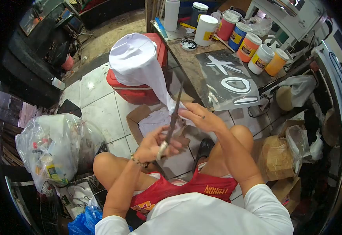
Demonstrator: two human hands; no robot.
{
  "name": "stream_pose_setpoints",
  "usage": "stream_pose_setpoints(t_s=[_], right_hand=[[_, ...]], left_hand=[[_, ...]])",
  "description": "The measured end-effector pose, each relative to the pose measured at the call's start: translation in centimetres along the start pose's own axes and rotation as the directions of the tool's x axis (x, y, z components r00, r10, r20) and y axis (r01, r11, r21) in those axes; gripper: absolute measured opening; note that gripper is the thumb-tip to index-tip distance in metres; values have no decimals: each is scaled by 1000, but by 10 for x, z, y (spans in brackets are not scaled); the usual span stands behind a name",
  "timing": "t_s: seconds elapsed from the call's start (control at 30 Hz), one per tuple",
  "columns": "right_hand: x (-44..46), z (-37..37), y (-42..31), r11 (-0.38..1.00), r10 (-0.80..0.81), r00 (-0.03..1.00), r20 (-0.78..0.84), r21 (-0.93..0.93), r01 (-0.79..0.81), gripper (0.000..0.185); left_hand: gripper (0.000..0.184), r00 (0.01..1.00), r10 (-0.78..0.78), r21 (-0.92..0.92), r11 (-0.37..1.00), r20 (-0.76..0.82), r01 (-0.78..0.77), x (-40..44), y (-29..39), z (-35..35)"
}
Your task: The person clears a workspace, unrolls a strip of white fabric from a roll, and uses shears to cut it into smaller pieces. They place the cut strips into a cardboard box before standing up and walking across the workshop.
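My left hand [153, 145] is closed around the pale handle of a long, dark-bladed knife [172, 123], its blade pointing up and away from me; the fingers are slightly blurred. My right hand [202, 116] pinches the narrow end of a white cloth [161, 84]. That cloth stretches up to a rounded white bundle on top of a red cooler [133, 94]. The blade crosses in front of the cloth, close to my right fingers; whether it touches the cloth I cannot tell. Below my hands, a cardboard box [133, 117] holds more white fabric [155, 123].
On the right, a worktable [179, 58] carries several paint jars [249, 46] and a lettered dark sheet [230, 82]. A plastic bag [57, 145] of mixed items stands at left. A brown carton [277, 156] sits by my right knee. White tiles [96, 111] cover the floor.
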State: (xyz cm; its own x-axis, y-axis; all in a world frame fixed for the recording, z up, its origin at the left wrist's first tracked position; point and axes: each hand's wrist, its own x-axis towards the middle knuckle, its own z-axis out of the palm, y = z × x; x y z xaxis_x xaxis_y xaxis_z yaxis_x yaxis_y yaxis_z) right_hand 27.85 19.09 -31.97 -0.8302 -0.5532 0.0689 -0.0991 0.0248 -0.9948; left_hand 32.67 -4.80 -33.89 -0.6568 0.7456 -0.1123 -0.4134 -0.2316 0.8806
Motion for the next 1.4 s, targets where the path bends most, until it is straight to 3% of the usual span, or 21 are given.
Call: stream_pose_setpoints(t_s=[0.07,0.13,0.23,0.33,0.37,0.47,0.6,0.67,0.7,0.8,0.87,0.9,0.97,1.0,1.07,1.1,1.13,1.23,1.3,1.33,1.4], right_hand=[[-1,-7,6,967,24,1000,-10,-254,-26,26],[2,1,14,974,51,995,-81,-217,-68,22],[22,8,28,894,-215,965,-147,-427,134,24],[43,21,42,868,-258,952,-167,-473,152,27],[51,27,52,823,-396,904,-161,-499,272,31],[56,29,60,824,-315,945,-94,-521,223,33],[63,28,60,868,-171,978,-117,-488,94,35],[64,30,61,988,-105,941,-321,-138,64,40],[66,26,65,988,-109,942,-318,-142,66,40],[66,7,59,991,-131,881,-454,-79,106,39],[52,2,17,948,70,816,-574,292,124,41],[53,-10,30,946,23,792,-610,270,181,45],[48,-26,36,964,-45,740,-671,165,209,46],[44,-30,32,963,-27,719,-694,175,204,48],[34,-33,20,974,6,702,-712,164,158,43],[35,-38,29,979,-37,710,-703,116,165,41],[33,-40,27,984,14,724,-690,137,111,39],[28,-46,14,994,-39,760,-648,54,97,36],[23,-40,7,994,-109,795,-597,-59,92,34],[21,-38,3,994,-109,796,-595,-57,93,34],[15,-36,-4,967,-181,841,-510,-248,58,34]], left_hand=[[80,981,-100,126,985,-163,122,-5,19,-3],[77,978,42,67,997,-202,-29,-4,19,-11],[77,954,172,88,984,-247,-155,-5,25,-16],[84,900,295,132,955,-320,-267,-7,27,-25],[84,886,302,133,953,-353,-272,-9,29,-27],[82,867,322,117,947,-381,-300,-13,33,-33],[82,840,349,148,937,-415,-316,-19,32,-36],[82,832,365,201,930,-419,-307,-21,29,-41],[82,829,370,202,928,-419,-312,-21,28,-42],[84,854,339,204,938,-394,-279,-19,21,-43],[87,926,174,-60,977,-335,-205,-11,13,-40],[88,925,260,144,963,-276,-228,-15,13,-26],[95,963,171,227,966,-208,-123,-13,2,-24],[98,972,121,125,987,-201,-97,-9,-9,-20],[94,999,39,108,993,-10,-38,-2,-12,-11],[71,994,-103,-23,995,-24,102,2,-30,-18],[49,989,-144,-15,989,-16,144,2,-35,-11],[47,985,-46,171,985,164,17,6,-41,0],[72,943,-291,-219,921,164,322,14,-65,-14],[72,943,-290,-220,921,161,321,13,-61,-11],[77,943,-264,-333,887,204,321,13,-49,-3]])
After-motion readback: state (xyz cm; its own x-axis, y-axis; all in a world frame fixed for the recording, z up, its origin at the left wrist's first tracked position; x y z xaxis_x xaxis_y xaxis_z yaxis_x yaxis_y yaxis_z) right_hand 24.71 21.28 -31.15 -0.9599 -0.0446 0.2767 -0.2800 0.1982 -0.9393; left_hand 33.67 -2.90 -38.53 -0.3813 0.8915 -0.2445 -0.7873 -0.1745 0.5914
